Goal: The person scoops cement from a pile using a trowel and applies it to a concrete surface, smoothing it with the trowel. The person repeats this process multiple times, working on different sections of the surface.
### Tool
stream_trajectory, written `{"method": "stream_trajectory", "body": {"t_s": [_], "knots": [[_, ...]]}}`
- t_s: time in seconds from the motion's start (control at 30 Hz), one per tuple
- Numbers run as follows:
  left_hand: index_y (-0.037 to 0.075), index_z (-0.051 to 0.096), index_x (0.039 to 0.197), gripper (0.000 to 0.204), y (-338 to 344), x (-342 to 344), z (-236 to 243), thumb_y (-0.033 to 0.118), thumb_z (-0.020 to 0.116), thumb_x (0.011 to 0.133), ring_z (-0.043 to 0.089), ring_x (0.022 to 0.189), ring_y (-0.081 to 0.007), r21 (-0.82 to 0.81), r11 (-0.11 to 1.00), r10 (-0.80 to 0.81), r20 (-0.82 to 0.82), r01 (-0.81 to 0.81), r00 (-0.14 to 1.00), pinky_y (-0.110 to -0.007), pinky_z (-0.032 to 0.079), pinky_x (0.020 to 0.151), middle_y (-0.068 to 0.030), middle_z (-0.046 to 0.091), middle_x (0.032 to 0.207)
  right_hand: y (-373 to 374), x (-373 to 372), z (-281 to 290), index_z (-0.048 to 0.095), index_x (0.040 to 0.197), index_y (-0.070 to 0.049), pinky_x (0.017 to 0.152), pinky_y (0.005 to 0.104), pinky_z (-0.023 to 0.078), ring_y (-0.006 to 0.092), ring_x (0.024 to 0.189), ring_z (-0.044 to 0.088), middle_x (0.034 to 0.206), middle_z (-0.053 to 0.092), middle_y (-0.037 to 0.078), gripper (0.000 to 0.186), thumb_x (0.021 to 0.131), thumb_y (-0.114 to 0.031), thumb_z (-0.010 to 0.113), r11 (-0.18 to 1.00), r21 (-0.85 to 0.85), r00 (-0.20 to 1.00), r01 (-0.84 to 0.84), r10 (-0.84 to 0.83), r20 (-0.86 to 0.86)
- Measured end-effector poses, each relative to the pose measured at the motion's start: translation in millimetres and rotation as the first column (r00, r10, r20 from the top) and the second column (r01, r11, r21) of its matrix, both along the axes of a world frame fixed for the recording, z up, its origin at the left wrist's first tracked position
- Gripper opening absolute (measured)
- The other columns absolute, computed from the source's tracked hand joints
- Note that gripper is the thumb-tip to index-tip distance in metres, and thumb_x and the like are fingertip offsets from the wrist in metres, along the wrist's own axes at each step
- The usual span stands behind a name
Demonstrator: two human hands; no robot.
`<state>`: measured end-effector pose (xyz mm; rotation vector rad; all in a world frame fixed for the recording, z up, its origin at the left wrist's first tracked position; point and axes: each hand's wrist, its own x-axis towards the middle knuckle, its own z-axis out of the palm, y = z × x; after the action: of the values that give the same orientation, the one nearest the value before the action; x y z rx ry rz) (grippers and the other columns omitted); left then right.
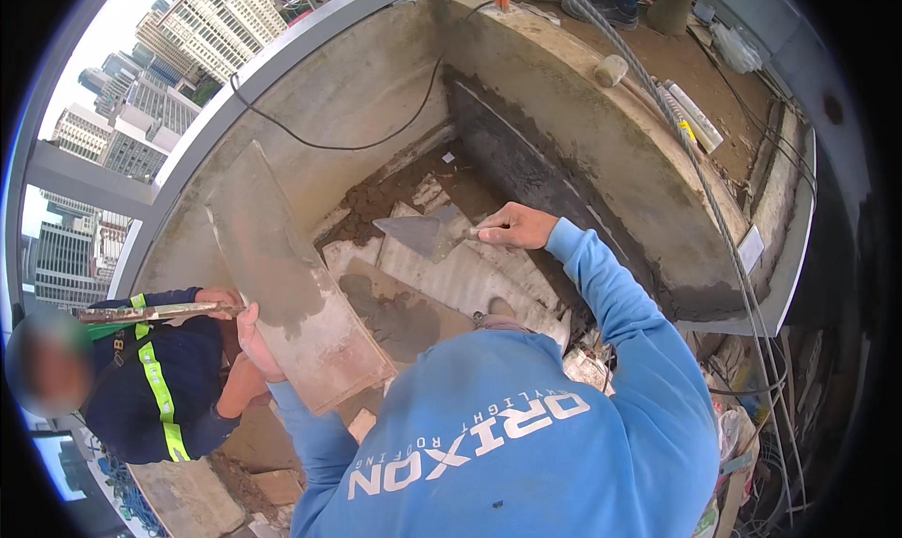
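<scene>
My left hand grips the edge of a long grey rectangular slab, with its fingers partly hidden behind it. The slab is tilted up, and a darker damp patch of mortar is smeared over its face. In front of me, my right hand is closed around the handle of a trowel. Its pointed, triangular metal blade aims left, apart from the slab. Beneath the trowel lie pale flat boards and another grey slab with a wet patch.
At left, a co-worker in dark clothing with reflective strips has a hand by a thin board. A curved concrete wall encloses the pit. Steel cables cross on the right. Tubes lie on the ledge; debris lies lower right.
</scene>
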<state>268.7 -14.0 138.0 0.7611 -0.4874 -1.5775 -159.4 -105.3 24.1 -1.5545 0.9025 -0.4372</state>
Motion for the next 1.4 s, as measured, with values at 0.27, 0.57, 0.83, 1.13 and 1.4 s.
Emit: {"method": "stream_trajectory", "body": {"t_s": [0.27, 0.57, 0.83, 1.13, 1.4], "knots": [[-0.002, 0.047, 0.137, 0.053, 53.9, 33.8, 15.1, 0.019, 0.052, 0.089, 0.060, 0.113, -0.0317, -0.097, 0.940, 0.336, 0.082, -0.328, 0.938, -0.042, 0.047, 0.098, -0.0174, 0.059, 0.128, 79.4, 19.8, -114.3, 0.066, 0.083, 0.005, 0.045, 0.0296, 0.040, 0.0108, 0.050, 0.054, 0.062, 0.058, 0.007, 0.046, 0.097, -0.039, 0.059, 0.712, 0.303, 0.754, 0.634, -0.657, -0.034], [-0.001, 0.042, 0.141, 0.059, 130.1, 58.1, -9.0, 0.018, 0.055, 0.087, 0.055, 0.120, -0.0322, -0.047, 0.834, 0.539, 0.287, -0.550, 0.792, -0.042, 0.044, 0.102, -0.0177, 0.054, 0.134, 52.8, 30.1, -177.0, 0.066, 0.107, 0.000, 0.084, 0.0488, 0.051, 0.0423, 0.092, 0.066, 0.096, 0.068, 0.027, 0.043, 0.091, -0.038, 0.055, 0.965, -0.162, 0.762, 0.206, -0.262, -0.592], [-0.003, 0.044, 0.140, 0.064, 248.8, 28.9, -114.4, 0.022, 0.060, 0.083, 0.057, 0.119, -0.0350, 0.284, 0.598, 0.681, 0.314, -0.750, 0.662, -0.046, 0.047, 0.100, -0.0210, 0.054, 0.134, 24.5, 87.1, -264.6, 0.061, 0.124, -0.002, 0.086, 0.0494, 0.049, 0.0439, 0.099, 0.062, 0.108, 0.064, 0.024, 0.042, 0.092, -0.029, 0.058, 0.914, -0.035, 0.684, -0.404, 0.277, -0.675], [-0.004, 0.038, 0.143, 0.074, 336.9, 32.2, -282.2, 0.020, 0.060, 0.077, 0.054, 0.122, -0.0377, 0.498, 0.498, 0.626, 0.358, -0.709, 0.692, -0.047, 0.044, 0.105, -0.0213, 0.051, 0.138, 0.8, 249.9, -491.8, 0.058, 0.120, -0.006, 0.083, 0.0476, 0.055, 0.0361, 0.095, 0.068, 0.117, 0.058, 0.017, 0.028, 0.094, -0.015, 0.051, 0.735, 0.060, 0.324, -0.676, 0.370, -0.871], [-0.004, 0.040, 0.141, 0.073, 341.8, 82.7, -414.2, 0.015, 0.060, 0.074, 0.057, 0.117, -0.0370, 0.713, 0.390, 0.641, 0.243, -0.583, 0.728, -0.046, 0.048, 0.100, -0.0221, 0.054, 0.132, -2.4, 386.6, -697.6, 0.050, 0.128, -0.005, 0.071, 0.0432, 0.059, 0.0331, 0.089, 0.068, 0.108, 0.058, 0.015, 0.036, 0.095, -0.017, 0.053, 0.536, -0.324, 0.440, -0.780, 0.101, -0.893]]}}
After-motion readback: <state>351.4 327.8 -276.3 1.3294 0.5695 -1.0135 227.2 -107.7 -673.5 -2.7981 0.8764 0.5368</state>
